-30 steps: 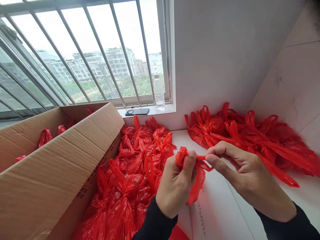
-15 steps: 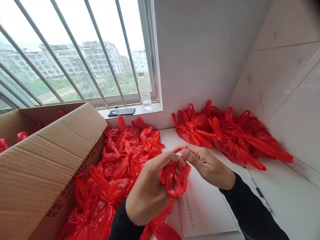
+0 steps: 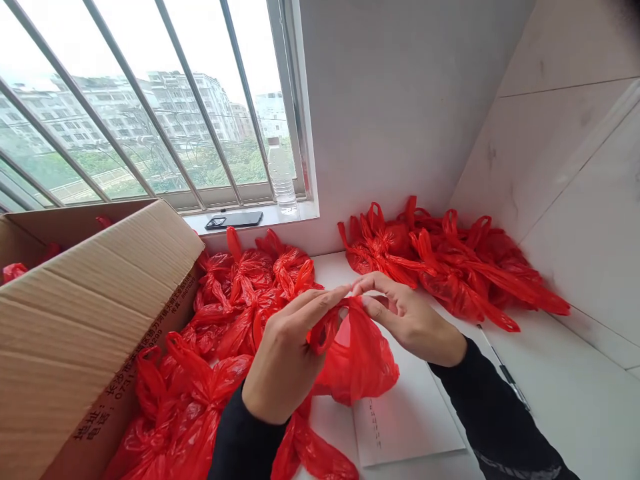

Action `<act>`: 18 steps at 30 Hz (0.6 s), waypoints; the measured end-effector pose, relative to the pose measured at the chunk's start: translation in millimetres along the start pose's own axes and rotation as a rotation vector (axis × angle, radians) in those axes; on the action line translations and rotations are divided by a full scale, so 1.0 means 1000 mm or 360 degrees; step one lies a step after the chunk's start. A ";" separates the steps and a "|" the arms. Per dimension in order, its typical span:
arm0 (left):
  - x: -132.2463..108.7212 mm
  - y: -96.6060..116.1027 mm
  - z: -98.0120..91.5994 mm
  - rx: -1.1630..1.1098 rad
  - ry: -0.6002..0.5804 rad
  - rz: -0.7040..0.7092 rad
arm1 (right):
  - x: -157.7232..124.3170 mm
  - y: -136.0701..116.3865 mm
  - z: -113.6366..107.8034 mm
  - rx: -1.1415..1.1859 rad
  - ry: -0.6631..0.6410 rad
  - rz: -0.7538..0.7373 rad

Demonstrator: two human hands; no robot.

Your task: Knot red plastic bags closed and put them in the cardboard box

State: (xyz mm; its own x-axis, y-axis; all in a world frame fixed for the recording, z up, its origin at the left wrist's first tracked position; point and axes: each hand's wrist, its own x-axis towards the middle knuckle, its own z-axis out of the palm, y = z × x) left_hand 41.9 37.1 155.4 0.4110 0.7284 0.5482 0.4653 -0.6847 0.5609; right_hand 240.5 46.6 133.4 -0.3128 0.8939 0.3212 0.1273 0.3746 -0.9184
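Observation:
A thin red plastic bag (image 3: 367, 363) hangs between my two hands above an open notebook (image 3: 407, 427). My left hand (image 3: 293, 347) is closed around the bag's bunched upper part on the left, most of its fingertips hidden by the plastic. On the other side, my right hand (image 3: 413, 323) pinches the top edge of the bag between thumb and fingers. The fingertips of both hands nearly meet at the top. What the bag holds, if anything, cannot be made out. Below my left wrist, another red bag (image 3: 320, 453) rests on the white surface.
Knotted red bags (image 3: 215, 387) crowd the left side beside an open cardboard box (image 3: 110, 287). A second heap of red bags (image 3: 465, 267) lies against the back wall. A pen (image 3: 507, 373) is at right. On the sill are a phone (image 3: 234, 220) and a water bottle (image 3: 281, 177).
The bag, bunched up by my left hand before, now hangs spread out between both hands. My right thumb and fingers have come onto its top edge. The view has shifted slightly.

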 end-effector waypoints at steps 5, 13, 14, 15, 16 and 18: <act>-0.001 -0.002 0.000 0.0066 0.0010 -0.0013 | -0.001 -0.002 0.000 0.0032 -0.0020 0.0032; 0.001 0.001 0.002 0.0038 0.0154 0.0026 | 0.001 -0.001 0.000 0.0174 -0.0155 0.0144; 0.002 0.001 0.003 0.0025 0.0175 0.0029 | 0.001 -0.001 0.000 0.0203 -0.0197 0.0157; 0.002 0.001 0.003 0.0013 0.0192 0.0035 | 0.001 -0.001 0.001 0.0225 -0.0231 0.0157; 0.003 0.001 0.003 0.0008 0.0198 0.0037 | 0.001 -0.001 0.001 0.0237 -0.0244 0.0149; 0.003 0.001 0.003 0.0011 0.0192 0.0039 | 0.002 -0.001 0.002 0.0226 -0.0192 0.0111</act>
State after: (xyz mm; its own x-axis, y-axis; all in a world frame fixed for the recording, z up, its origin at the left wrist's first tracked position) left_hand 45.8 38.7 155.7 0.3249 0.7030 0.6326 0.4620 -0.7016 0.5425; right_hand 238.4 47.1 134.8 -0.4193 0.8773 0.2334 0.0215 0.2666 -0.9636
